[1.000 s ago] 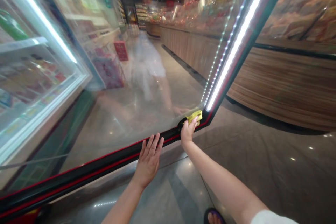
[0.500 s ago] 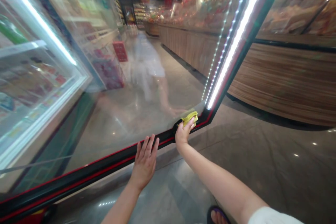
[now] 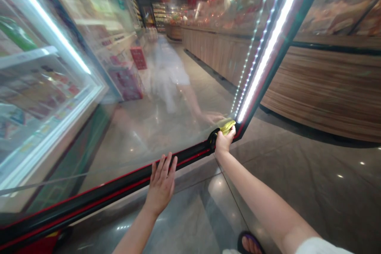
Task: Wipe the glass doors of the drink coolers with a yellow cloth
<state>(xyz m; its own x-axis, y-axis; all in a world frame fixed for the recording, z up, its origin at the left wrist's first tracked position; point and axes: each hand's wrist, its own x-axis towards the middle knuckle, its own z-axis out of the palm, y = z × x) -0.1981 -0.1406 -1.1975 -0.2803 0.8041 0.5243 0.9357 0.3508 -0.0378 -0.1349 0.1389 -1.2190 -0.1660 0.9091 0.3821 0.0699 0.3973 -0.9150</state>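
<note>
A glass door (image 3: 125,127) with a black and red frame (image 3: 119,186) slants across the view. My right hand (image 3: 224,141) grips a folded yellow cloth (image 3: 228,127) against the glass at the lower right corner of the door, just above the frame. Part of the cloth is hidden by my fingers, and a black band-like thing (image 3: 212,139) sits by that wrist. Flat on the bottom rail, fingers spread, rests my left hand (image 3: 162,184), which holds nothing. A faint reflection of a person shows in the glass.
To the left stands a lit cabinet with packaged goods on a shelf (image 3: 29,57). A bright light strip (image 3: 270,43) runs up the door's right edge. Beyond it, a curved wood-panelled counter (image 3: 324,87) bears blurred goods. My sandalled foot (image 3: 250,243) is on the tiled floor below.
My right hand has slid the yellow cloth to the right along the bottom of the glass, nearer the corner. My left hand stays on the rail, almost unmoved.
</note>
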